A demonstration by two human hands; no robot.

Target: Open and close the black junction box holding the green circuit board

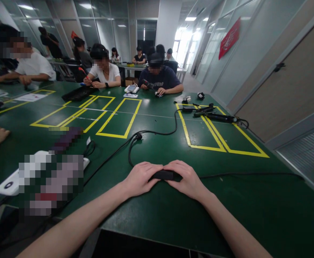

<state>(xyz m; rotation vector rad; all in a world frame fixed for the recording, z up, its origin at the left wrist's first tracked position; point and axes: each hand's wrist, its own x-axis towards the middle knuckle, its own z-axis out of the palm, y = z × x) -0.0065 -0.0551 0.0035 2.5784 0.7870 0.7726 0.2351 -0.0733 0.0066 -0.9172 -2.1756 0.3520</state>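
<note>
A black block [164, 175] lay between the two hands, one end in the fingers of the left hand [143, 179] and the other in those of the right hand [185, 177]. Both sets of fingers were curled around it and gripping: they arched over its far side, with the thumbs along the near side, and the fingertips of the two hands met or nearly met beyond its middle. The block was low over the near part of the desk [226, 215]; whether its underside touched the surface I could not tell. A black cord [129, 154] ran from beside the left hand to a plug [139, 136], and a second cord [253, 174] stretched from beside the right hand toward the right edge.

The desk was dark green, marked with rectangles of yellow tape [111, 135]. A long cable [157, 132] crossed it toward black tools [221, 118] at the far right. Well to the left lay a white object [8, 186], beside items partly blurred out. Across the desk sat a person in a dark shirt [170, 79] and a person in a white top [112, 75]. Behind stood glass panels [108, 32] and a white pillar [169, 21]; a red banner [230, 38] hung at the right.
</note>
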